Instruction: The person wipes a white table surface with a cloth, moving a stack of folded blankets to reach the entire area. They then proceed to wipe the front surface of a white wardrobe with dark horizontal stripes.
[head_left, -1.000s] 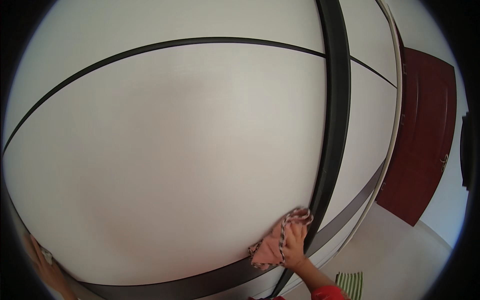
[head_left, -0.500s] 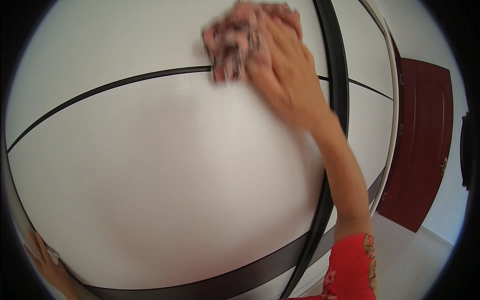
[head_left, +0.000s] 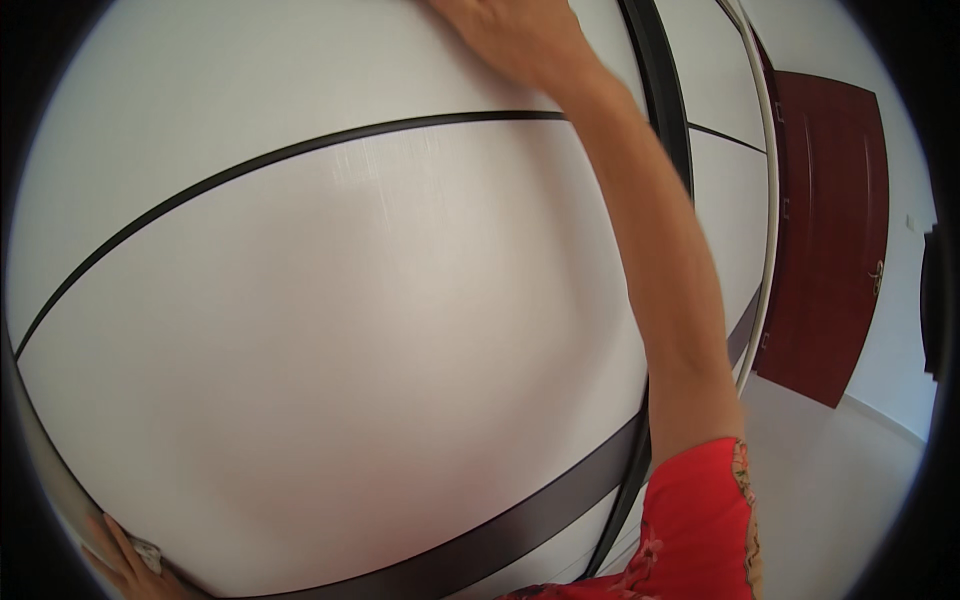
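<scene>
Reaching up across a large white cabinet panel [head_left: 350, 330], my right hand [head_left: 510, 35] is at the top edge of the view, over the panel's upper section. Its fingertips are cut off, and whatever lies under them is out of sight. Faint streaks [head_left: 385, 200] run down the panel just below the dark horizontal strip [head_left: 330, 140]. At the lower left, my left hand [head_left: 135, 565] rests with fingers stretched along the panel's grey side edge. Beside those fingers is a small, pale crumpled-looking thing [head_left: 148, 552], too small to name.
A black vertical frame bar [head_left: 655, 60] runs behind my right forearm. Along the bottom of the panel is a dark grey band [head_left: 480, 535]. Further right are a dark red door [head_left: 830, 230] with a metal handle [head_left: 877, 277] and a pale floor [head_left: 800, 450].
My right hand has moved up; the pink patterned cloth it held against the panel is now out of view. The view has tilted, and the left hand stays at the panel edge.
</scene>
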